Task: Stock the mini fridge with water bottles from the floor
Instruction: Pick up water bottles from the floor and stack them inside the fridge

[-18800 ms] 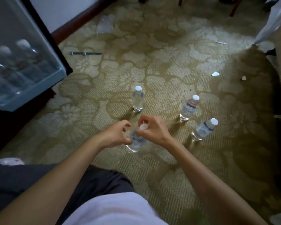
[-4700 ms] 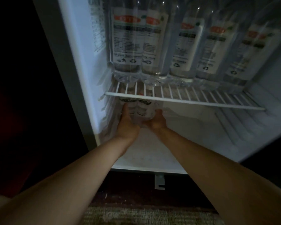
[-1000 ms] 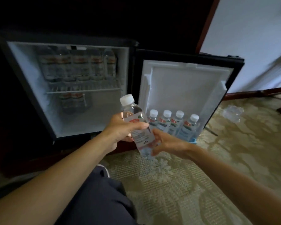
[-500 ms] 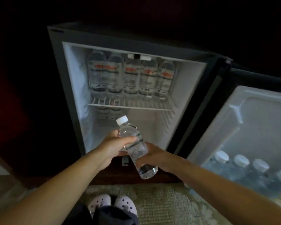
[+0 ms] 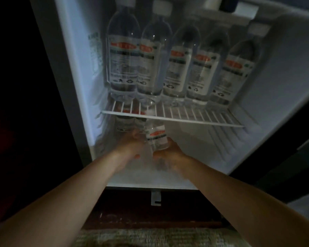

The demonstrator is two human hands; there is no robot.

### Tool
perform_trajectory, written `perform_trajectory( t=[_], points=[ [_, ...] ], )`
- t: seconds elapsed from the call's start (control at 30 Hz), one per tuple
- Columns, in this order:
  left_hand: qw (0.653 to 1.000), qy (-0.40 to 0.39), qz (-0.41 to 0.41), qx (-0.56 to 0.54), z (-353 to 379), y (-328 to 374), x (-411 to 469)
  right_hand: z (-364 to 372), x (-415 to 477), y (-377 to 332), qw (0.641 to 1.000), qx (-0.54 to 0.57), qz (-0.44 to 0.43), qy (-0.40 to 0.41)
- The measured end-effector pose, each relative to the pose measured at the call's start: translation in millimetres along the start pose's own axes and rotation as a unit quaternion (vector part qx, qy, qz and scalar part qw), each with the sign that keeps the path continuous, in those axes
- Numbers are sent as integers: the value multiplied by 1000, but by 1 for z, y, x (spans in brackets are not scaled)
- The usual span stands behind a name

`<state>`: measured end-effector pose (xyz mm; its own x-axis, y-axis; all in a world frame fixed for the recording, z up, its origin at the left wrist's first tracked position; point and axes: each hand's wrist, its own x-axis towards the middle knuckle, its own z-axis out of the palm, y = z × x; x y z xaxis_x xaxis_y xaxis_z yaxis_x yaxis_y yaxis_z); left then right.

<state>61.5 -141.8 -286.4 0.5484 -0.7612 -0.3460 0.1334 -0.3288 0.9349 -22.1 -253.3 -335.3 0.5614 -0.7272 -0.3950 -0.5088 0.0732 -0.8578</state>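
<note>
The left grip (image 5: 130,147) and right grip (image 5: 169,155) clasp the water bottle (image 5: 157,138), tilted under the wire shelf (image 5: 194,120), beside two bottles (image 5: 126,124) in the back-left corner of the mini fridge (image 5: 284,82)

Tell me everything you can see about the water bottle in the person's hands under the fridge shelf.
The held bottle is small and made of clear plastic, with a white label bearing a red-orange logo over dark print. Its top tips slightly left and is hidden behind the wire shelf. It is in the lower compartment of the mini fridge, just right of two bottles standing there. The left hand grips its side, the right hand its base. Whether it touches the floor is unclear.
</note>
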Motion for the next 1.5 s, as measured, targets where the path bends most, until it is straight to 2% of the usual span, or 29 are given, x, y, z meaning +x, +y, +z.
perform_trajectory(
  t=[0.2, 0.33, 0.47, 0.6, 0.87, 1.0, 1.1, 1.27, 1.5],
  points=[
    [999, -3, 32, -5, 3, 0, 26, 6, 39, 8, 996, 51, -21, 70],
    [999, 28, 27, 15, 5, -5, 36, 3, 65, 10, 994, 75, -20, 82],
    [1000, 12, 17, -14, 6, -8, 37, 3, 67, -1, 994, 62, -33, 82],
    [999, -5, 12, -44, 7, -9, 39, 0, 62, -11, 996, 35, -9, 81],
    [1000, -21, 8, 1, -7, -11, 32, 9, 75, 5, 994, 15, 23, 103],
    [998, 10, -8, 68, -16, -21, 10, 10, 28, 1, 984, 76, 53, 152],
    [992, 52, -59, 96, -20, -26, -30, 17, -15, -4, 986, 80, 44, 137],
    [984, 133, -49, 104, -36, -9, -117, 34, -106, -37, 996, 73, -4, 52],
    [968, 234, 24, 84, -71, 46, -276, 42, -288, -113, 990, 26, -120, -69]
  ],
)
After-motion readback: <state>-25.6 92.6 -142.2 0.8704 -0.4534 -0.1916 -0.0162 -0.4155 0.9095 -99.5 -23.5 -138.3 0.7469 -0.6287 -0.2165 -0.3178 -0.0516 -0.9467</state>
